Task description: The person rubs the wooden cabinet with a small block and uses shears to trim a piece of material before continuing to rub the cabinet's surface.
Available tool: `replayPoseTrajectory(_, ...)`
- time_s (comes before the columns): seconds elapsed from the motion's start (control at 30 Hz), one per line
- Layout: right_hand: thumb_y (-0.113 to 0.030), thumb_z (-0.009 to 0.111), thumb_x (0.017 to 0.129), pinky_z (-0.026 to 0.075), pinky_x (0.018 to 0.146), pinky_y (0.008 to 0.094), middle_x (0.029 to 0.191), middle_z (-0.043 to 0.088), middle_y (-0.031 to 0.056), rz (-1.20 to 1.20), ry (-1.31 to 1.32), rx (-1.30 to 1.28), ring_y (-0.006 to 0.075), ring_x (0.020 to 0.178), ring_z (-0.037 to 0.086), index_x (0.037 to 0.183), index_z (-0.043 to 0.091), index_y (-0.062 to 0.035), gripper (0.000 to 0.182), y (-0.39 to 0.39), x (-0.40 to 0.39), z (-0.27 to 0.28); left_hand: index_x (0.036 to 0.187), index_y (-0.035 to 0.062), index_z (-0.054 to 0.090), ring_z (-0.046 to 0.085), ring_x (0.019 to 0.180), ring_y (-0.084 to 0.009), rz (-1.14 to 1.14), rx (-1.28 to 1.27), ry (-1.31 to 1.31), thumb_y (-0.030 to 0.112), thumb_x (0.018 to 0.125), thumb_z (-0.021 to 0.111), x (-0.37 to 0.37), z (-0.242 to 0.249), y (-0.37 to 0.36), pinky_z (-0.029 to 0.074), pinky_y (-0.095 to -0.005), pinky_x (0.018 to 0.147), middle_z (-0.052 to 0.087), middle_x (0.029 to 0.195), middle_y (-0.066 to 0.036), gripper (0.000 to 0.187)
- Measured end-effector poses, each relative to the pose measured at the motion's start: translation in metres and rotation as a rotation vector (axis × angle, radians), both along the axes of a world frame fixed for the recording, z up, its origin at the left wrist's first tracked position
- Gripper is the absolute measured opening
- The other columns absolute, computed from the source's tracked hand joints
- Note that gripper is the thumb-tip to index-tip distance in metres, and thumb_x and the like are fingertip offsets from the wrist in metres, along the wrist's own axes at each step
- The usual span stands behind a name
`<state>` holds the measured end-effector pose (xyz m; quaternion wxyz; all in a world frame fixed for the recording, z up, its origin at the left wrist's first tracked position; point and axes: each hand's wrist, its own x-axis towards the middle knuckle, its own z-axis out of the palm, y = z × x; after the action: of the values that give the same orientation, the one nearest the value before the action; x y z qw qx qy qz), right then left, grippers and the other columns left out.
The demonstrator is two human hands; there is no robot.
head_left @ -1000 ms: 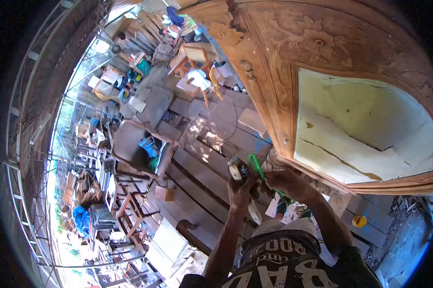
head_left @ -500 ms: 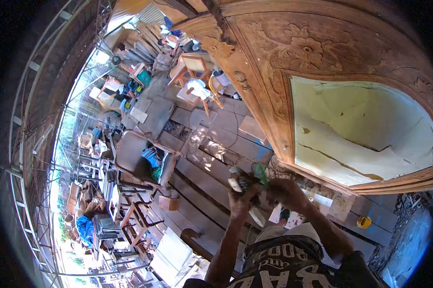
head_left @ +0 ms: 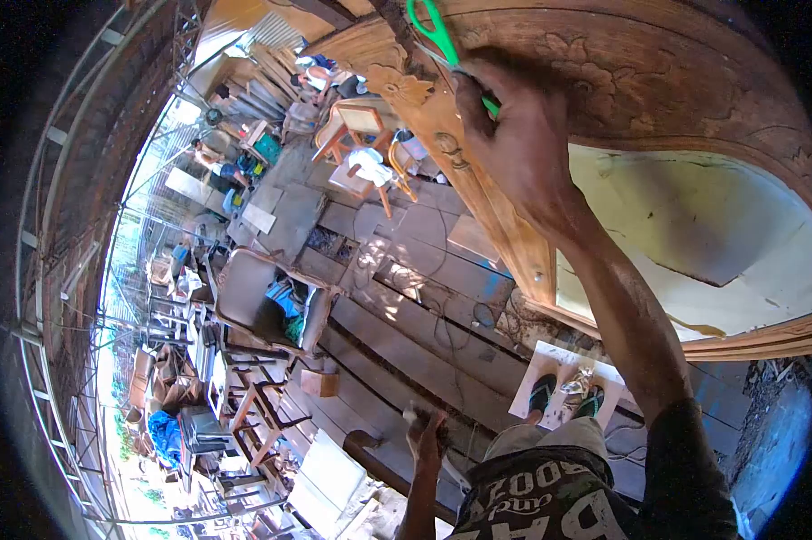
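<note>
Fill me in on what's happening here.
A person stands on a plank floor before a carved wooden panel. The right hand is raised against the carving, gripping a green-handled tool, probably scissors. The left hand hangs low by the hip, closed around something small I cannot identify. Chairs and furniture parts clutter the yard behind.

We are standing on a floor (head_left: 397, 333) of dark wooden planks, with gaps showing between the boards. Under our feet a pale sheet (head_left: 563, 391) is lying flat on the planks, at about five o'clock. A thin cable (head_left: 442, 310) is snaking across the boards near the centre. At seven o'clock a small wooden box (head_left: 319, 382) is sitting on the floor, with a white board (head_left: 320, 472) lying beyond it toward six. A chair (head_left: 253, 288) is standing at nine o'clock, and another chair (head_left: 361, 121) is standing near twelve. The carved wooden panel (head_left: 514, 225) is resting its lower edge on the planks at three o'clock.
</note>
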<state>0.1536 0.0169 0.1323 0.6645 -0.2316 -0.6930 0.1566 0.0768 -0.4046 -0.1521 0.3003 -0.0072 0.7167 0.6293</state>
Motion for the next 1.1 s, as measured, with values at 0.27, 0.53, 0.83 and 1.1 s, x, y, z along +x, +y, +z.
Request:
replayPoseTrajectory(0.27, -0.004, 0.064, 0.087, 0.053, 0.063, 0.0324, 0.080, 0.069, 0.0140, -0.084, -0.080, 0.039, 0.0209, 0.066, 0.068, 0.108, 0.070, -0.0058, 0.021, -0.007, -0.004, -0.003, 0.085, 0.0093, 0.061, 0.058, 0.051, -0.0175, 0.340, -0.151, -0.127, 0.024, 0.081, 0.075, -0.037, -0.027, -0.087, 0.048, -0.0312, 0.042, 0.063, 0.067, -0.006, 0.021)
replayPoseTrajectory(0.53, -0.006, 0.063, 0.092, 0.055, 0.065, 0.0280, 0.091, 0.071, 0.0087, 0.221, 0.058, -0.098, 0.0137, 0.070, 0.066, 0.118, 0.065, -0.0034, 0.026, -0.031, -0.002, -0.016, 0.088, 0.0091, 0.061, 0.060, 0.053, -0.0168, 0.263, -0.148, -0.163, 0.022, 0.083, 0.075, -0.026, -0.002, -0.059, 0.049, -0.0308, 0.041, 0.065, 0.072, -0.006, 0.019)
replayPoseTrajectory(0.83, -0.010, 0.066, 0.093, 0.050, 0.068, 0.0228, 0.093, 0.068, 0.0048, 0.914, -0.083, -0.893, 0.0062, 0.076, 0.058, 0.118, 0.064, 0.0018, 0.028, -0.108, 0.031, -0.082, 0.123, 0.0002, 0.054, 0.062, 0.072, -0.0148, -0.153, 0.275, 0.049, 0.025, 0.080, 0.078, -0.005, 0.111, 0.078, 0.053, -0.0297, 0.059, 0.064, 0.106, -0.008, 0.055)
replayPoseTrajectory(1.1, -0.007, 0.064, 0.093, 0.046, 0.077, 0.0227, 0.093, 0.061, 0.0015, 0.809, -0.106, -1.093, 0.0065, 0.086, 0.055, 0.126, 0.062, -0.0031, 0.033, -0.138, 0.055, -0.107, 0.132, 0.0018, 0.051, 0.063, 0.093, -0.0179, -0.567, 0.203, 0.285, 0.032, 0.078, 0.081, -0.001, 0.173, 0.163, 0.051, -0.0334, 0.083, 0.064, 0.116, -0.009, 0.068)
